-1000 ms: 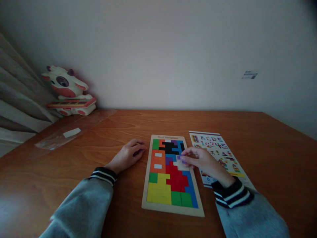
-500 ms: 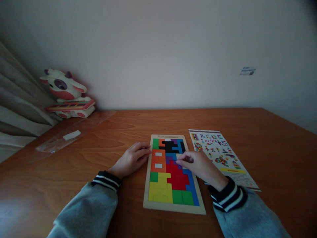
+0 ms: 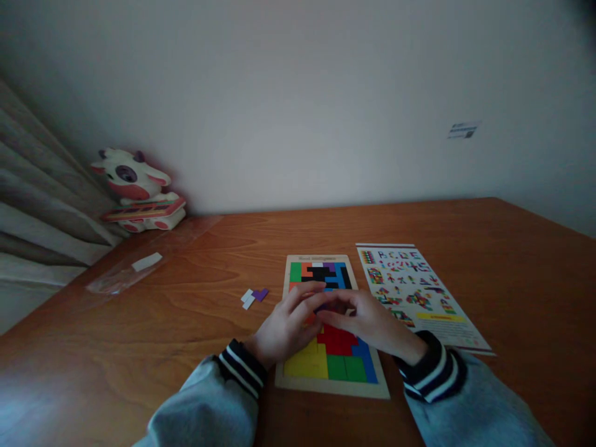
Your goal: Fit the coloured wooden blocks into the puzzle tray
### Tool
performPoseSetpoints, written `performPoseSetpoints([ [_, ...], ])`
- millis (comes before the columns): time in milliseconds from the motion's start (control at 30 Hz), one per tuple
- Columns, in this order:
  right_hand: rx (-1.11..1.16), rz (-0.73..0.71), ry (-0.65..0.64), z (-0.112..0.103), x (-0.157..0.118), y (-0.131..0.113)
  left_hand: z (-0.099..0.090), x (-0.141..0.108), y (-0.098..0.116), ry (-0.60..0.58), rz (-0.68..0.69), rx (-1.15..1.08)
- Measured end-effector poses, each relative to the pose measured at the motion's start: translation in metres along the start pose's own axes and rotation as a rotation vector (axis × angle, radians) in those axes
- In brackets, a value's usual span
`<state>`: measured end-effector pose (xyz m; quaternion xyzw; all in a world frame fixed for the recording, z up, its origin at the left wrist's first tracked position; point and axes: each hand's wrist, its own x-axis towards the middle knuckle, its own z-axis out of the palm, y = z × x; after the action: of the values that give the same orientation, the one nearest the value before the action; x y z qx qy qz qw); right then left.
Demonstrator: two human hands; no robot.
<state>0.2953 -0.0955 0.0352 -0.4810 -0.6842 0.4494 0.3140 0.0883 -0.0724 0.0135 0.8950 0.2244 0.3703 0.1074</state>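
A wooden puzzle board (image 3: pixel 333 388) with green, yellow, red, blue, black and orange pieces lies on the table. Over its middle, my left hand (image 3: pixel 295 320) reaches in from the left, fingers bent and meeting my right hand. My right hand (image 3: pixel 356 313) is over the board's right side, its thumb and fingers curled together at the left hand's fingertips. What lies between the fingers is too small and hidden to name. Left of the board, a white piece (image 3: pixel 248 302) and a purple piece (image 3: pixel 260 295) lie side by side on the wood.
A printed pattern sheet (image 3: pixel 423 292) lies right of the board. At the back left stands a cow toy with a keyboard (image 3: pixel 149 208), and a clear plastic bag (image 3: pixel 112 276) with a white label lies before it. A curtain hangs at the left.
My left hand has moved right, from the board's left edge to over its middle. The white and purple pieces now show where that hand was. My right hand has shifted slightly left.
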Motion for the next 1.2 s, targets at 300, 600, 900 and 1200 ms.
performPoseSetpoints([
  [300, 0.126, 0.069, 0.159, -0.009, 0.005, 0.016, -0.036, 0.002, -0.029, -0.091, 0.02, 0.294],
  [600, 0.187, 0.046, 0.449, -0.042, 0.009, 0.035, -0.077, -0.022, -0.073, -0.343, -0.604, 0.678],
  [900, 0.001, 0.001, 0.391, -0.056, -0.001, 0.031, -0.066, -0.017, -0.069, -0.448, -0.419, 0.626],
  [1200, 0.081, -0.015, 0.411, -0.053, 0.002, 0.035, -0.071, -0.016, -0.074, -0.461, -0.424, 0.622],
])
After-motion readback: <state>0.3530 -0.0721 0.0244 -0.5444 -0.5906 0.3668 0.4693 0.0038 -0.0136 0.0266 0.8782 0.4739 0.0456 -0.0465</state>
